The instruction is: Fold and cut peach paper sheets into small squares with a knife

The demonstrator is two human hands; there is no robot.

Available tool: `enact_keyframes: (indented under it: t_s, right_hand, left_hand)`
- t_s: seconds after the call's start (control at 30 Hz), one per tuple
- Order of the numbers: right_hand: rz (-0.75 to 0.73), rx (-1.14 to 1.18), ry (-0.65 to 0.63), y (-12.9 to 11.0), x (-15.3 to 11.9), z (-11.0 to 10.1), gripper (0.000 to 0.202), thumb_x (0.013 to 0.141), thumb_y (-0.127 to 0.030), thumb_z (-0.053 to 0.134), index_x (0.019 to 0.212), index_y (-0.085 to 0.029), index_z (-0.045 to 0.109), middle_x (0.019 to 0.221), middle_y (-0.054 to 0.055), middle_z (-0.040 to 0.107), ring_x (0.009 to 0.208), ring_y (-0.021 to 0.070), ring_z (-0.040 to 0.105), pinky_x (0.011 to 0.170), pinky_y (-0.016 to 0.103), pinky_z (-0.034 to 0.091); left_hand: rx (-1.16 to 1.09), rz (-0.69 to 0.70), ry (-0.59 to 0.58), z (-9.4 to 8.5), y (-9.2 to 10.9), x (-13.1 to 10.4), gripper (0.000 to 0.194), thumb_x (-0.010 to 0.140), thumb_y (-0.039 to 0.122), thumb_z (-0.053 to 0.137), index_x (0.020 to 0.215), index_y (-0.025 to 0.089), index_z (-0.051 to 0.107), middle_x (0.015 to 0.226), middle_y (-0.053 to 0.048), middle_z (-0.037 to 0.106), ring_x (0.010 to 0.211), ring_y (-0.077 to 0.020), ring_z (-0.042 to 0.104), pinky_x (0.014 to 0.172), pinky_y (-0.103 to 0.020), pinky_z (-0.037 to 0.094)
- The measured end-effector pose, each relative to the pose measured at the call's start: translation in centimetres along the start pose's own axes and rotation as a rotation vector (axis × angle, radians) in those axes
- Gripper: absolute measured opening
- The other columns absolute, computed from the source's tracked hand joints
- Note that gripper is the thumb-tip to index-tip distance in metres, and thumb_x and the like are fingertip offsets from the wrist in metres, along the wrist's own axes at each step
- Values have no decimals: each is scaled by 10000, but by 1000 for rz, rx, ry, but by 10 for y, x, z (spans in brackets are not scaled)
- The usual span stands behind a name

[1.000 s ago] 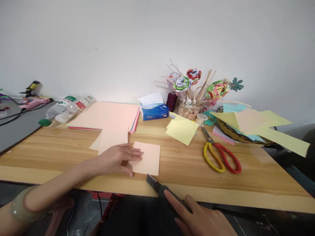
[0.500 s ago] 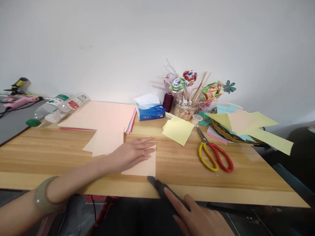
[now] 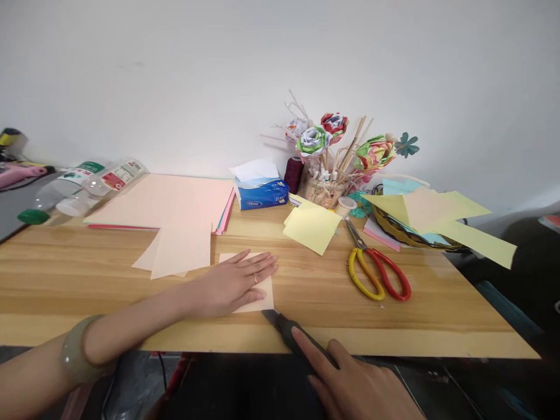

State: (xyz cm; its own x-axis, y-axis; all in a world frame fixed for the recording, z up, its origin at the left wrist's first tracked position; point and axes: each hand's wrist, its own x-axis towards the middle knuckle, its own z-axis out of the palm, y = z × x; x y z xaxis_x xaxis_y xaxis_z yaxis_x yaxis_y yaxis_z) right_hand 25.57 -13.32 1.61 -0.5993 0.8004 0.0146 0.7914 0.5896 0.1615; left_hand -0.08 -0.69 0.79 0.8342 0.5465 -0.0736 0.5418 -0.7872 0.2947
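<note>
My left hand [image 3: 238,283] lies flat with its fingers stretched out over a pale peach square of paper [image 3: 266,287] near the table's front edge. It covers much of the sheet. In my right hand [image 3: 350,373] is a dark utility knife [image 3: 301,338], the index finger laid along its handle. The blade's tip is at the paper's lower right corner; whether it touches the sheet I cannot tell. Left of the paper, several cut peach pieces [image 3: 181,251] overlap the front of a stack of large coloured sheets [image 3: 175,198].
Scissors [image 3: 370,262] with yellow and red handles lie to the right. Yellow paper squares [image 3: 312,227], a tissue pack [image 3: 262,192] and a jar of paper flowers [image 3: 324,189] stand behind. A basket with paper [image 3: 389,224] sits far right; plastic bottles [image 3: 83,189] lie left.
My left hand has settled flatter onto the peach square, its fingers more spread. The knife tip stays close to the paper's near right corner. The view has shifted slightly.
</note>
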Motion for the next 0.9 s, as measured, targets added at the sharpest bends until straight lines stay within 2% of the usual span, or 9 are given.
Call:
enact_keyframes:
  t_s: [0.27, 0.7, 0.8, 0.9]
  right_hand:
    - [15, -38, 46, -1, -5, 2, 550, 830, -212, 478, 1368, -214, 364, 740, -39, 617, 324, 115, 541, 268, 252, 343]
    - [22, -8, 10, 0, 0, 0, 523, 893, -223, 384, 1406, -194, 288, 767, -10, 621, 350, 127, 552, 298, 265, 336]
    - [22, 9, -16, 2, 2, -1, 532, 901, -235, 372, 1419, -190, 257, 796, 7, 622, 384, 140, 567, 311, 274, 339]
    - [27, 40, -38, 4, 6, -3, 550, 896, -236, 374, 1426, -187, 236, 816, 20, 622, 455, 157, 604, 335, 274, 355]
  left_hand:
    - [37, -4, -1, 1, 1, 0, 564, 988, 484, 211, 1475, 238, 65, 1536, -14, 115, 1413, -159, 72, 1141, -360, 25]
    - [84, -3, 12, 0, 3, 1, 593, 980, 507, 206, 1475, 202, 88, 1528, -39, 146, 1411, -161, 91, 1142, -354, 49]
    - [128, -14, 31, 0, 3, 1, 581, 977, 517, 207, 1470, 220, 132, 1531, -39, 132, 1415, -173, 41, 1139, -394, 2]
    - [135, -52, 9, 1, 3, 0, 586, 971, 534, 191, 1467, 225, 147, 1535, -56, 72, 1414, -183, 1, 1137, -415, 29]
